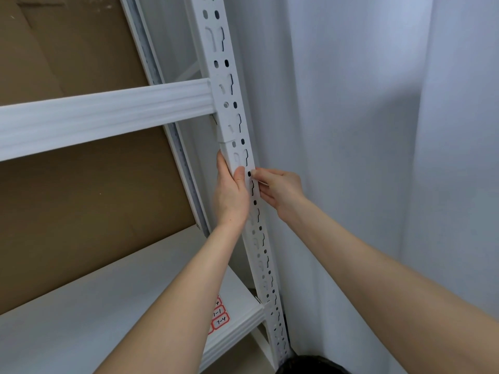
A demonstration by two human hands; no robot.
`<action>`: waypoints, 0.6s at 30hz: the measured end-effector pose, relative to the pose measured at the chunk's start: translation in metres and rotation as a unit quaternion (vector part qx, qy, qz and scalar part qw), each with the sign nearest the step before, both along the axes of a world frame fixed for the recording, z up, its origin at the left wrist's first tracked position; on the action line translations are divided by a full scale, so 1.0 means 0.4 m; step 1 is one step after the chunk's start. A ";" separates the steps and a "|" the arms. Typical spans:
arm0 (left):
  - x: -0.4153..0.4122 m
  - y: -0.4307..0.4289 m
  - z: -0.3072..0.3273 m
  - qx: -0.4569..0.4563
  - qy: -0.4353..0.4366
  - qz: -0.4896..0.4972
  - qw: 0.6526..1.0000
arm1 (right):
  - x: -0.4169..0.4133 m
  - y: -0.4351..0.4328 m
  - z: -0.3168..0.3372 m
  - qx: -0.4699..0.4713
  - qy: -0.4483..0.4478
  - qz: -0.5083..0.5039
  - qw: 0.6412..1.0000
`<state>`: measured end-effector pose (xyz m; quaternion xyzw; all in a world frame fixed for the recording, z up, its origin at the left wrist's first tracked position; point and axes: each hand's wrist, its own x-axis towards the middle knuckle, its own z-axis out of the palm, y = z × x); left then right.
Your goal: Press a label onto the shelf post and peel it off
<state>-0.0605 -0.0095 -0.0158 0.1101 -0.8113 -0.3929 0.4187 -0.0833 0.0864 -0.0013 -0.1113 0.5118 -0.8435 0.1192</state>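
Observation:
A white slotted metal upright (pixel 266 263) of a shelving rack runs from top centre down to the lower right. My left hand (pixel 231 193) grips it from the left, just below a joint in the post, thumb across its front face. My right hand (pixel 279 188) is at the post's right edge at the same height, fingertips pinching something small and pale against a slot; what it is cannot be made out.
A white crossbeam (pixel 102 117) meets the post above my hands. Below lies a white shelf board (pixel 81 306) with red-bordered labels (pixel 219 317) near its front beam. Brown cardboard (pixel 81 198) backs the rack. A white curtain (pixel 378 130) hangs close on the right.

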 end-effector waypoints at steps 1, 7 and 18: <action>0.000 0.000 0.001 -0.001 0.000 0.002 1.000 | 0.000 -0.001 0.001 0.001 -0.001 -0.003 1.000; -0.003 -0.001 -0.001 0.004 0.001 -0.001 1.000 | 0.000 -0.004 -0.005 -0.004 -0.003 -0.002 1.000; 0.000 0.003 0.000 0.006 0.002 0.005 1.000 | 0.008 0.004 -0.002 0.006 0.011 0.003 1.000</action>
